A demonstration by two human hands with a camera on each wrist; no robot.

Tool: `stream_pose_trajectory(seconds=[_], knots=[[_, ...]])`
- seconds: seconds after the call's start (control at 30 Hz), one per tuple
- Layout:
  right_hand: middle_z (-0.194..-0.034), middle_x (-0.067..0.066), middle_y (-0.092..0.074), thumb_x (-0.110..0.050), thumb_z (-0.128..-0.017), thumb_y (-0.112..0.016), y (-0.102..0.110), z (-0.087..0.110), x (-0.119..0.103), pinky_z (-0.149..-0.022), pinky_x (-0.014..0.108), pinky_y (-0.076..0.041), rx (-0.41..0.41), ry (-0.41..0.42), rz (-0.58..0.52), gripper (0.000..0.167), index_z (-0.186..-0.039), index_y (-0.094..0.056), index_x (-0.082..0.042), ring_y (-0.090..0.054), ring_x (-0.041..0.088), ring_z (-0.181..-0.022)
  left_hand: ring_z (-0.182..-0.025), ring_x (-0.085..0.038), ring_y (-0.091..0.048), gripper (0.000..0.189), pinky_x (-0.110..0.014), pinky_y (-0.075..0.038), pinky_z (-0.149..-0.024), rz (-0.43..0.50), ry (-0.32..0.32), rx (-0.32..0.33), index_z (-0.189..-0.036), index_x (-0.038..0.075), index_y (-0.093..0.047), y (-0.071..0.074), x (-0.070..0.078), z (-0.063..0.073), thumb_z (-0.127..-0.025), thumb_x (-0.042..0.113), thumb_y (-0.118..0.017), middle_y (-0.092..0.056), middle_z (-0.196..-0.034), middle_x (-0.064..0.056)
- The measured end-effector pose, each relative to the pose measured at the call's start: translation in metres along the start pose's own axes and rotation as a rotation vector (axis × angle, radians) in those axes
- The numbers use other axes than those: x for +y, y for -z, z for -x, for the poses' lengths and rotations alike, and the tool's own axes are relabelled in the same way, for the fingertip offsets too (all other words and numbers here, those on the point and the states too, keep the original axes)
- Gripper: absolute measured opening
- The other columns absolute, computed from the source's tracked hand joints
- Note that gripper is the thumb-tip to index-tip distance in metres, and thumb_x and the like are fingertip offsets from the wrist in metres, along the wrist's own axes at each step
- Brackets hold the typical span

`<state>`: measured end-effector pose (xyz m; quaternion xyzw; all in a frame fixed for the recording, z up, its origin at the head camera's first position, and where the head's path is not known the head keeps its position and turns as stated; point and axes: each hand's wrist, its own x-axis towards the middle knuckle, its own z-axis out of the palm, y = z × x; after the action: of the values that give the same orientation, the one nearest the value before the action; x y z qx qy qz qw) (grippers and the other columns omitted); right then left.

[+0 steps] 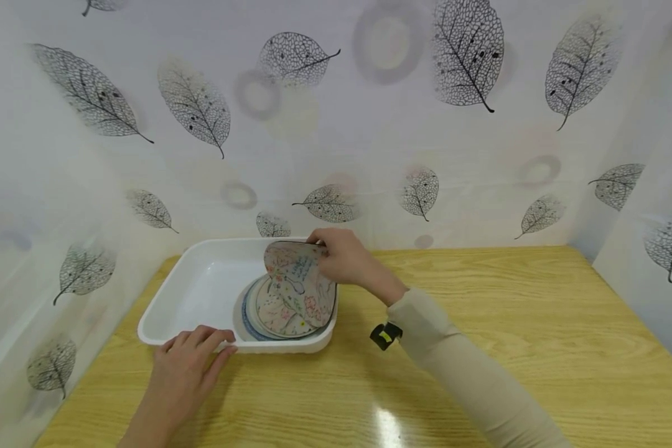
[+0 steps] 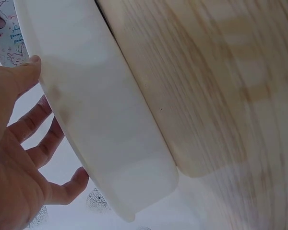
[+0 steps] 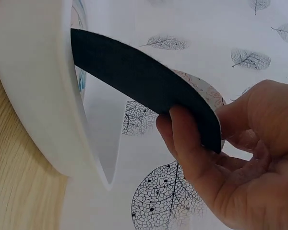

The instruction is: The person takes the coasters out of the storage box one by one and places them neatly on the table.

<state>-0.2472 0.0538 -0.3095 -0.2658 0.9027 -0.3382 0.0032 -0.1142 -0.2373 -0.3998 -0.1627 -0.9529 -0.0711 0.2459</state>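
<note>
The right hand (image 1: 344,255) pinched one floppy, drawn-on mat (image 1: 308,283) at its upper right edge, thumb against the patterned face and fingers against the dark underside. From that grip the mat hung leftward and down into the right end of a white tub (image 1: 201,292), over the round pieces lying there. The left hand (image 1: 187,358) held the tub's near rim, its thumb outside and its fingers over the inner side. The tub stood toward the back left corner of a wooden table (image 1: 560,311).

The mat covered much of the round pieces, and the near wall hid their lowest edge. The mat's gripped edge was partly behind the hand, and where its lower part ended and the flowered round piece (image 1: 271,314) began was hard to make out. The left wrist view cut off most of the mat.

There was one tub and one mat in the grip. Under it at least two round pieces showed, one flowered and one blue-edged (image 1: 247,318); the full number could not be told.
</note>
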Motion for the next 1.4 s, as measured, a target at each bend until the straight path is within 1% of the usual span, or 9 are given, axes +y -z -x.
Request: stream_pose_trajectory(seconds=[0.13,0.2,0.3,0.4,0.57,0.83,1.07,1.27,1.4], knots=[[-0.124,0.021,-0.068,0.006,-0.093,-0.048,0.003,0.001,0.006,-0.057,0.03,-0.059,-0.053,-0.073,-0.135,0.039,-0.129,-0.06,-0.003,-0.071,0.028,-0.095,-0.087,-0.028,-0.066,0.023,-0.058,-0.052,-0.072,-0.003,-0.004,0.004,-0.101,0.028,-0.071,0.0,0.0,0.0,-0.082,0.024,-0.084,-0.069,-0.098,0.007],[-0.123,0.022,-0.067,0.005,-0.094,-0.045,0.004,0.001,0.008,-0.052,0.032,-0.059,-0.076,-0.111,-0.21,0.04,-0.131,-0.057,-0.003,-0.072,0.028,-0.087,-0.087,-0.028,-0.066,0.023,-0.057,-0.052,-0.072,-0.004,-0.012,0.018,-0.1,0.028,-0.071,0.0,0.0,0.0,-0.082,0.024,-0.084,-0.069,-0.097,0.007],[-0.122,0.022,-0.065,0.005,-0.094,-0.043,0.006,0.003,0.011,-0.053,0.036,-0.061,-0.098,-0.171,-0.324,0.043,-0.134,-0.053,-0.005,-0.071,0.028,-0.082,-0.086,-0.028,-0.067,0.023,-0.056,-0.052,-0.072,-0.005,-0.017,0.031,-0.1,0.027,-0.071,0.0,0.0,0.001,-0.081,0.023,-0.084,-0.069,-0.097,0.007],[-0.12,0.022,-0.063,0.006,-0.092,-0.041,0.007,0.005,0.014,-0.056,0.04,-0.062,-0.111,-0.222,-0.425,0.048,-0.137,-0.05,-0.006,-0.071,0.029,-0.083,-0.086,-0.027,-0.067,0.023,-0.056,-0.052,-0.072,-0.002,-0.007,0.021,-0.1,0.028,-0.071,0.0,0.0,0.001,-0.082,0.024,-0.084,-0.069,-0.097,0.008],[-0.116,0.023,-0.062,0.002,-0.096,-0.04,0.008,0.006,0.019,-0.061,0.046,-0.063,-0.128,-0.279,-0.551,0.046,-0.14,-0.045,-0.008,-0.071,0.031,-0.081,-0.087,-0.027,-0.067,0.022,-0.057,-0.052,-0.072,0.003,0.005,0.007,-0.101,0.028,-0.071,0.0,0.001,0.0,-0.083,0.024,-0.084,-0.069,-0.097,0.008],[-0.119,0.021,-0.062,-0.001,-0.096,-0.042,0.01,0.009,0.024,-0.074,0.057,-0.062,-0.156,-0.31,-0.644,0.046,-0.141,-0.044,-0.01,-0.071,0.028,-0.081,-0.087,-0.027,-0.067,0.024,-0.057,-0.052,-0.071,-0.003,-0.002,0.01,-0.101,0.028,-0.072,0.0,0.0,0.0,-0.081,0.024,-0.085,-0.069,-0.097,0.008],[-0.118,0.023,-0.06,0.004,-0.094,-0.041,0.011,0.014,0.029,-0.071,0.052,-0.063,-0.145,-0.306,-0.71,0.052,-0.144,-0.041,-0.01,-0.07,0.026,-0.078,-0.087,-0.027,-0.067,0.027,-0.056,-0.053,-0.07,-0.001,-0.022,0.037,-0.1,0.027,-0.071,-0.002,0.0,0.001,-0.079,0.024,-0.087,-0.068,-0.098,0.005],[-0.123,0.023,-0.06,0.003,-0.096,-0.042,0.011,0.018,0.037,-0.067,0.048,-0.063,-0.071,-0.296,-0.752,0.05,-0.144,-0.042,-0.011,-0.068,0.025,-0.08,-0.089,-0.027,-0.065,0.027,-0.057,-0.052,-0.07,0.015,-0.022,0.053,-0.1,0.025,-0.071,-0.003,-0.001,0.001,-0.078,0.023,-0.088,-0.066,-0.098,0.002],[-0.127,0.023,-0.06,0.002,-0.097,-0.042,0.011,0.022,0.04,-0.065,0.045,-0.063,-0.048,-0.294,-0.785,0.049,-0.144,-0.042,-0.013,-0.067,0.024,-0.081,-0.088,-0.027,-0.065,0.027,-0.056,-0.052,-0.07,0.003,-0.025,0.051,-0.1,0.025,-0.071,-0.003,-0.001,0.002,-0.078,0.023,-0.088,-0.066,-0.097,0.003]])
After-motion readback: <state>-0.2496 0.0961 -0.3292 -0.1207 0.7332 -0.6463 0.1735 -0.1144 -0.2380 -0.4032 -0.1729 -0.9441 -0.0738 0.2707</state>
